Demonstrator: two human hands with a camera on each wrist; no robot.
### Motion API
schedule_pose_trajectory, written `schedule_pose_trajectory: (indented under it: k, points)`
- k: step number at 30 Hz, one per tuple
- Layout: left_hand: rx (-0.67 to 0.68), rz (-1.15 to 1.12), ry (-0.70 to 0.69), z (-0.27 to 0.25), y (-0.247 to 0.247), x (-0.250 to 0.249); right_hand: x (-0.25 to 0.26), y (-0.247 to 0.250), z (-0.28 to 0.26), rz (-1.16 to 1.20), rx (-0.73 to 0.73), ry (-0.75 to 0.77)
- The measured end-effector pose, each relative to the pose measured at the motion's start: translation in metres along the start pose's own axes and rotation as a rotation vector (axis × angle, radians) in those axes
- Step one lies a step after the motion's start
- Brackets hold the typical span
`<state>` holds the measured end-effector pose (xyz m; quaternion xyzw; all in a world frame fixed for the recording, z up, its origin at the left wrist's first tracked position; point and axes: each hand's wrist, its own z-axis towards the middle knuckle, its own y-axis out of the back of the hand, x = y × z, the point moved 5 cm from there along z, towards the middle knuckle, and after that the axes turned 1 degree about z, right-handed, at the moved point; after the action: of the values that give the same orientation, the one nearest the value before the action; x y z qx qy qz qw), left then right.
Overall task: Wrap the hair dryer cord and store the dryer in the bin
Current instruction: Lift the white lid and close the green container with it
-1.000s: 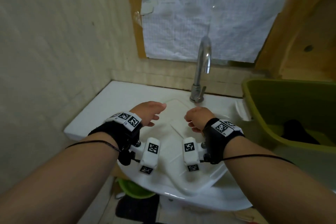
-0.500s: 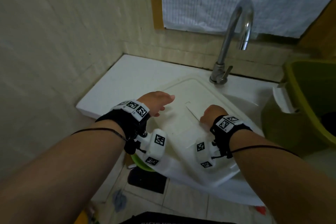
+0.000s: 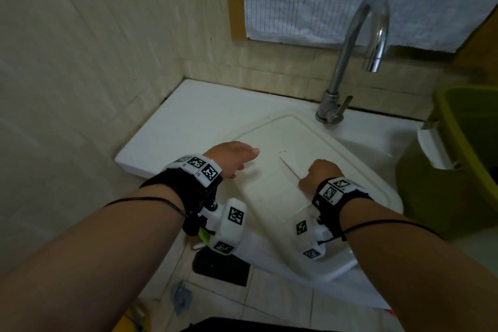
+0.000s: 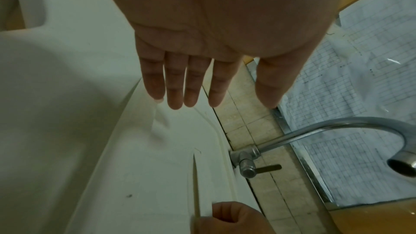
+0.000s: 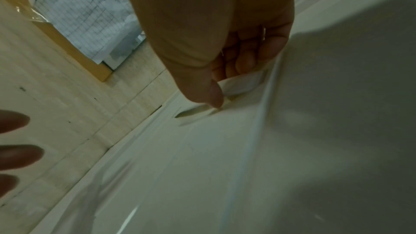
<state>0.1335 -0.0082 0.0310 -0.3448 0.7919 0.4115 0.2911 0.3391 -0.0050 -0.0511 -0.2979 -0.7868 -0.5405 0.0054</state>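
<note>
- Head view: both forearms reach over a white board (image 3: 272,170) that covers the sink (image 3: 188,113). The left hand (image 3: 229,158) hovers above the board's left part with its fingers extended. The right hand (image 3: 319,174) is curled at a raised flap (image 3: 289,166) cut into the board. A chrome faucet (image 3: 353,43) stands behind the board. The green bin (image 3: 463,148) sits at the right, just beside the sink; its inside is cut off by the frame edge, and the hair dryer does not show in any view.
- Left wrist view: the left hand (image 4: 202,42) is spread flat, fingers (image 4: 175,86) straight and slightly apart, holding nothing, above the white board (image 4: 139,175). The right hand (image 4: 234,218) appears as a fist at the bottom edge, at the end of the flap (image 4: 196,184).
- Right wrist view: the right hand (image 5: 225,42) has its fingers bent and its thumb (image 5: 209,88) pressing down, pinching the lifted flap (image 5: 241,82) between them. Fingertips (image 5: 20,156) of the left hand show at the left edge.
</note>
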Motion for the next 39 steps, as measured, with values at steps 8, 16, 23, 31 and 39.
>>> schedule_pose_trajectory:
  k: [8,16,23,31,39]
  points:
    - [-0.119,0.005,-0.1,-0.011,0.024,-0.013,0.039,0.028,-0.026,0.035,-0.057,0.098]
    - [-0.324,0.023,-0.271,-0.047,0.069,-0.05,0.091,0.081,-0.079,0.016,-0.179,0.301]
    - [-0.402,0.108,-0.474,-0.085,0.086,-0.102,0.11,0.14,-0.136,-0.026,-0.341,0.468]
    - [-0.414,0.144,-0.724,-0.116,0.067,-0.171,0.093,0.199,-0.189,-0.122,-0.528,0.508]
    - [-0.289,0.189,-0.868,-0.13,0.014,-0.217,0.014,0.266,-0.208,-0.243,-0.624,0.353]
